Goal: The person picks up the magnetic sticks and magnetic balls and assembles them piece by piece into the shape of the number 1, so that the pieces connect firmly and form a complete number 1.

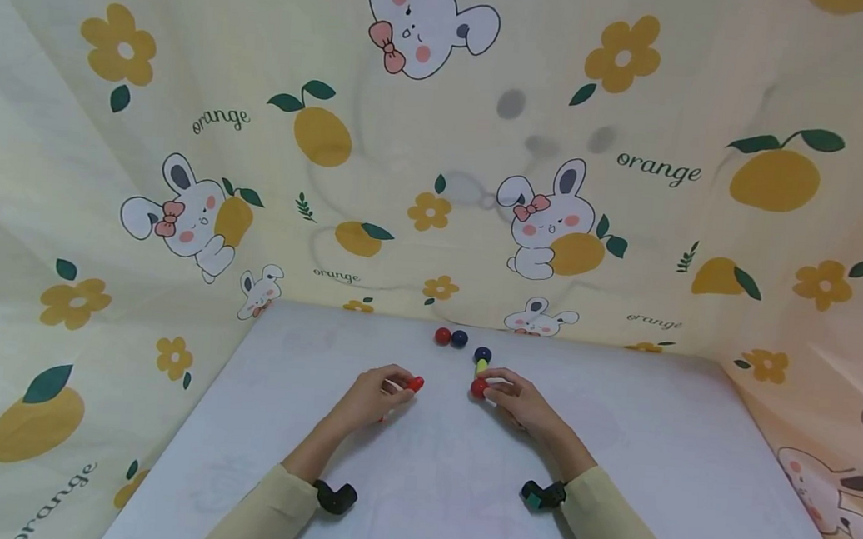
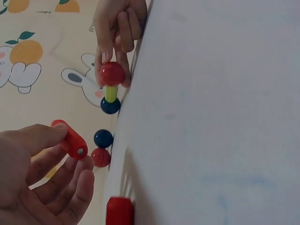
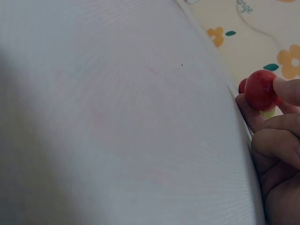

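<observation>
My left hand point(image 1: 372, 396) pinches a short red magnetic rod point(image 2: 70, 140) between thumb and fingers; a small silvery disc shows in the rod's end. To its right, my right hand point(image 1: 522, 400) grips a red ball point(image 3: 261, 90) between thumb and fingers. A yellow-green rod point(image 2: 111, 93) joins that red ball to a dark blue ball point(image 1: 482, 354), the three standing in a line. Farther back on the table lie a second red ball point(image 1: 443, 336) and another dark blue ball point(image 1: 460, 339), side by side.
Another red piece point(image 2: 120, 212) lies on the white table point(image 1: 416, 486) near my left hand, partly cut off in the left wrist view. A patterned cloth point(image 1: 441, 136) hangs behind the table and along its sides. Each wrist wears a small black camera point(image 1: 336, 497).
</observation>
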A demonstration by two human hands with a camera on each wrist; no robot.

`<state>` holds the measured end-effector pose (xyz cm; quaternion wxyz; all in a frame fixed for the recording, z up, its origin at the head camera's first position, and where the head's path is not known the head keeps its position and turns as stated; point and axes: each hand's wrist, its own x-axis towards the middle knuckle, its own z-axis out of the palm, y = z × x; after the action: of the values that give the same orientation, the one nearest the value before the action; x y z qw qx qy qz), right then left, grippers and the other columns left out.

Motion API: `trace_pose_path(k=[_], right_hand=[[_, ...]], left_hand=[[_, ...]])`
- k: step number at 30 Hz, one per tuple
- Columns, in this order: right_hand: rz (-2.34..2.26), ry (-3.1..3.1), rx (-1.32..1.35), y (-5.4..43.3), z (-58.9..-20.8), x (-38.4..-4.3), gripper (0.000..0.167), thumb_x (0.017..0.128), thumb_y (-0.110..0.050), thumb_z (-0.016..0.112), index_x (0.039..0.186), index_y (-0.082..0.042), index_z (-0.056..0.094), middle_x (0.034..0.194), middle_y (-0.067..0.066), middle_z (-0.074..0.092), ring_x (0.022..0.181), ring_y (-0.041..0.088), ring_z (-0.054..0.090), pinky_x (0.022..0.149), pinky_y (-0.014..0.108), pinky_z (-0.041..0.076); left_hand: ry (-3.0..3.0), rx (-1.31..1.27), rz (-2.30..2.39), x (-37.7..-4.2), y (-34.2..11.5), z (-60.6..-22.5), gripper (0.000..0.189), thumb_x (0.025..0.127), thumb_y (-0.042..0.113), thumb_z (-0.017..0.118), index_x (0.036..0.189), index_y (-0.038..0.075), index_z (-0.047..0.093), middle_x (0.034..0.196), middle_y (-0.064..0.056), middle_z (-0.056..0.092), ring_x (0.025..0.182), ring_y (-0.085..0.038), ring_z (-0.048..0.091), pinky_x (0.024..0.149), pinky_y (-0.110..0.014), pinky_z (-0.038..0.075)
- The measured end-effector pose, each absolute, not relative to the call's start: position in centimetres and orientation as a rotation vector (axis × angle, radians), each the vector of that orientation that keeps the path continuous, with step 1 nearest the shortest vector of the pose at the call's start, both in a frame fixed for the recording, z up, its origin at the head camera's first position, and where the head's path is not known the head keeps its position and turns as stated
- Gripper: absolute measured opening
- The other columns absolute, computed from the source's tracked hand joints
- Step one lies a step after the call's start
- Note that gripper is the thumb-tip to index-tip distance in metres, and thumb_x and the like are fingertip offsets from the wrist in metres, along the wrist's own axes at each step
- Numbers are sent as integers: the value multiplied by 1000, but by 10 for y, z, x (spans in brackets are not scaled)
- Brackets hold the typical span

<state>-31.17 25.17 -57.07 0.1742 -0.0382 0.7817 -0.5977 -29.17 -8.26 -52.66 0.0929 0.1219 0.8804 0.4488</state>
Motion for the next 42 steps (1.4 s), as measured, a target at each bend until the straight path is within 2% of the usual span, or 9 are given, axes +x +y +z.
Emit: trace_pose_path(k=[5, 12, 21, 30, 42], right_hand=[[-1693, 2215, -102, 251, -569, -312, 41, 108, -33, 68, 147, -24, 62, 133, 13, 69, 56, 17, 38, 55, 23, 34], [-1689, 2216, -109, 252, -570, -311, 43, 107, -35, 69, 148, -23, 61, 133, 13, 68, 55, 17, 38, 54, 23, 35], [-1682, 2228, -128, 253, -570, -311, 44, 106, -36, 69, 148, -24, 61, 134, 14, 69, 55, 17, 38, 55, 23, 35], [-1670, 2234, -154, 253, -568, -309, 45, 107, -37, 68, 149, -23, 61, 135, 15, 68, 53, 16, 38, 54, 23, 35], [-1697, 2221, -160, 253, -569, -310, 42, 108, -34, 68, 148, -21, 61, 132, 13, 70, 52, 15, 38, 54, 23, 36]], left_hand=[[2601, 360, 1319, -291, -71, -526, 29, 101, 27, 78, 128, 17, 72, 113, -2, 74, 102, -20, 67, 89, -37, 61], [2564, 348, 1319, -291, -55, -530, 29, 100, 28, 79, 125, 14, 73, 106, 0, 73, 96, -18, 66, 85, -34, 61], [2518, 430, 1311, -290, -39, -536, 28, 99, 30, 80, 122, 13, 75, 97, 4, 74, 90, -15, 68, 87, -35, 59], [2469, 451, 1293, -290, -22, -545, 30, 100, 32, 79, 123, 13, 75, 94, 6, 76, 90, -13, 69, 95, -41, 58], [2449, 485, 1261, -291, -1, -549, 29, 100, 35, 79, 119, 14, 78, 94, 5, 76, 91, -13, 68, 93, -40, 58]])
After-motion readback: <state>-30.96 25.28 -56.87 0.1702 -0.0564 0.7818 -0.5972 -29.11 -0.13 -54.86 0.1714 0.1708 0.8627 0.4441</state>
